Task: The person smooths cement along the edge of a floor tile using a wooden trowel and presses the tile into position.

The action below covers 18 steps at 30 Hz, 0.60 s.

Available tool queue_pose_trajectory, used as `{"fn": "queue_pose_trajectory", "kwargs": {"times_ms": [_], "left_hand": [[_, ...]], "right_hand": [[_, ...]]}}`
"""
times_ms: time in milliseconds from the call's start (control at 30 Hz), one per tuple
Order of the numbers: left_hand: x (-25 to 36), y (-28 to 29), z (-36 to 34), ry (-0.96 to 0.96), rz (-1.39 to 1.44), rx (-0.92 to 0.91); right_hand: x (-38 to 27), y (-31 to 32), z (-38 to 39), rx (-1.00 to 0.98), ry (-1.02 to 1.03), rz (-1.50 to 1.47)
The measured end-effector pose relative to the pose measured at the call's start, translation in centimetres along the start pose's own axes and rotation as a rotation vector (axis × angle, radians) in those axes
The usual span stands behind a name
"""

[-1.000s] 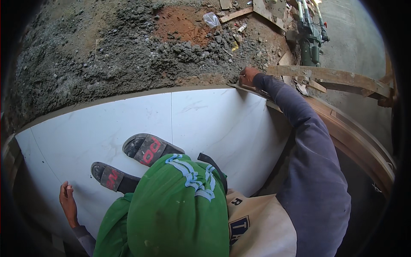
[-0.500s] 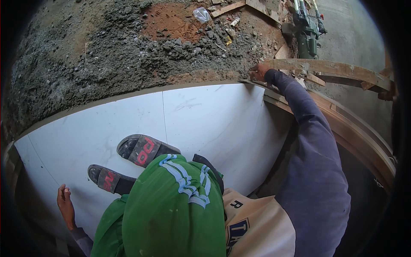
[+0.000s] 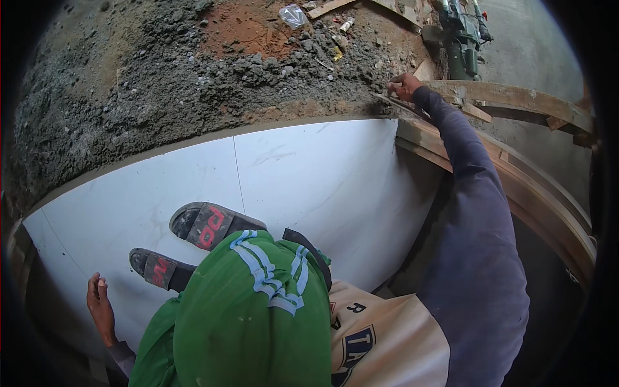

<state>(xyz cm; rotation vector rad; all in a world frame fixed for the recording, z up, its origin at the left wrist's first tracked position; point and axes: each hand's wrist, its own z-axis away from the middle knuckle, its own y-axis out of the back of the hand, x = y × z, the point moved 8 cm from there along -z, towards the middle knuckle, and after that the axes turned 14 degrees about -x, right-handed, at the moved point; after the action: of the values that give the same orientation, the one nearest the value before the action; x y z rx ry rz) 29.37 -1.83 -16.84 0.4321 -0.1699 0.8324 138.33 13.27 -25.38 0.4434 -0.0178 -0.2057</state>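
1. The right hand [image 3: 403, 86] reaches to the upper right of the frame, at the far corner of the white tiles [image 3: 303, 187], where they meet the grey mortar bed [image 3: 161, 84]. Its fingers are curled around a thin, flat tool [image 3: 387, 100] – too small to tell what kind.
2. The left hand [image 3: 100, 306] rests at the lower left, fingers spread flat on the white tile surface, grasping nothing.
3. The tiles fill the middle of the frame as a broad white band, with a thin joint line running down between two of them.
4. Two dark sandals [image 3: 193, 242] with red markings stand on the tile, left of centre, just above a green cloth [image 3: 251, 316] at the bottom centre.
5. Wooden planks [image 3: 516, 103] curve along the right edge – beside the right sleeve.
6. A patch of reddish soil [image 3: 242, 32] and a crumpled plastic bag [image 3: 293, 14] lie at the top centre.
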Motion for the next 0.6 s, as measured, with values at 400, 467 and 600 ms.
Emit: {"fn": "queue_pose_trajectory", "kwargs": {"times_ms": [400, 467, 600], "left_hand": [[5.7, -2.9, 3.0, -0.008, -0.013, -0.003], [5.7, -3.6, 3.3, -0.023, 0.016, -0.017], [4.5, -3.8, 3.9, -0.038, 0.115, 0.013]], "right_hand": [[0.6, -6.2, 0.5, -0.23, -0.151, 0.173], [-0.1, -5.1, 1.0, -0.105, 0.013, 0.066], [-5.1, -5.7, -0.5, -0.059, 0.09, 0.114]]}}
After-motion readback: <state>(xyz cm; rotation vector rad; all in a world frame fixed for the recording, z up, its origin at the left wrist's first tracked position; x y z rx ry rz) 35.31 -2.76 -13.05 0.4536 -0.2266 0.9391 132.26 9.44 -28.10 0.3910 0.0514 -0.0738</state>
